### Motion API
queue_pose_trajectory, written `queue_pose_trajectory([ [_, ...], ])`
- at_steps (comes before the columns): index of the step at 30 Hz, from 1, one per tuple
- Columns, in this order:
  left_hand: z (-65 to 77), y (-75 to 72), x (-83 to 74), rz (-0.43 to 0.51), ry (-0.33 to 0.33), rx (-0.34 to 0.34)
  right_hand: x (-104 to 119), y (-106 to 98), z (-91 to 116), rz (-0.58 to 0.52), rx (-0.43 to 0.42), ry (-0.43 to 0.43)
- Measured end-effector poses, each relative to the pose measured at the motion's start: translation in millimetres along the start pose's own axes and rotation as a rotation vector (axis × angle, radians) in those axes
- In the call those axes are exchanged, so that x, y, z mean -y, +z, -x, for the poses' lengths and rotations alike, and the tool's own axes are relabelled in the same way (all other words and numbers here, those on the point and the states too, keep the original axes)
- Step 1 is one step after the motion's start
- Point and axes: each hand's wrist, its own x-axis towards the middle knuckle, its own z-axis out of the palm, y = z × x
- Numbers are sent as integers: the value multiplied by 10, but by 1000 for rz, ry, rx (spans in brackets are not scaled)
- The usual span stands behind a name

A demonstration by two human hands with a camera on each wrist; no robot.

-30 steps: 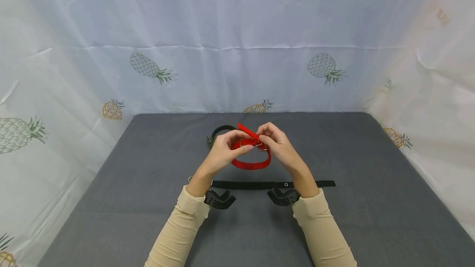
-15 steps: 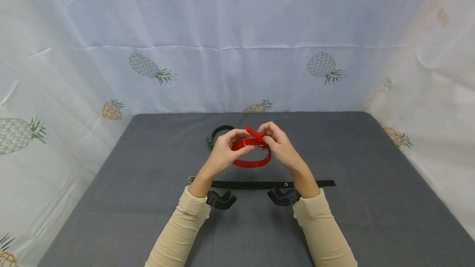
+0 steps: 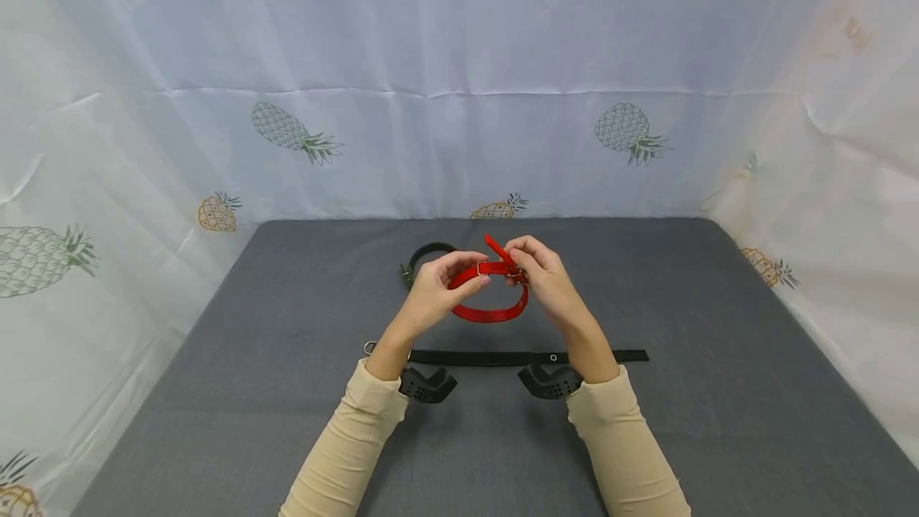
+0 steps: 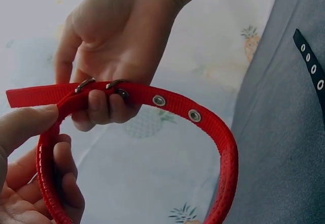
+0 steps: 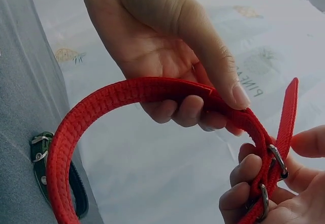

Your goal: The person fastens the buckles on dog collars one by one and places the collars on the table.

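A red collar (image 3: 490,315), bent into a loop, is held above the table between both hands. My left hand (image 3: 428,287) pinches the padded band, thumb on one face and fingers on the other, as the right wrist view shows. At the metal buckle (image 5: 277,161), my right hand (image 3: 543,276) grips the strap. The strap's free end (image 5: 288,109) passes through the buckle and sticks out beyond it. Metal-rimmed holes (image 4: 159,100) run along the strap. Part of the band is hidden behind fingers.
A long black strap (image 3: 474,358) lies straight across the grey table (image 3: 287,429), below the hands. Behind the left hand lies a dark green collar (image 3: 431,247), curved and partly hidden. A pineapple-print curtain (image 3: 459,150) surrounds the back and sides.
The red strap's free end has shifted to the right and stands more upright. My right hand and the buckle have moved slightly right, while my left hand stays nearly in place.
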Motion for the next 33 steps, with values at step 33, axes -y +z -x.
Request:
queue_pose_trajectory([
  [33, -5, 10, 32, -86, 242, -126, -8, 31, 21, -99, 83, -167],
])
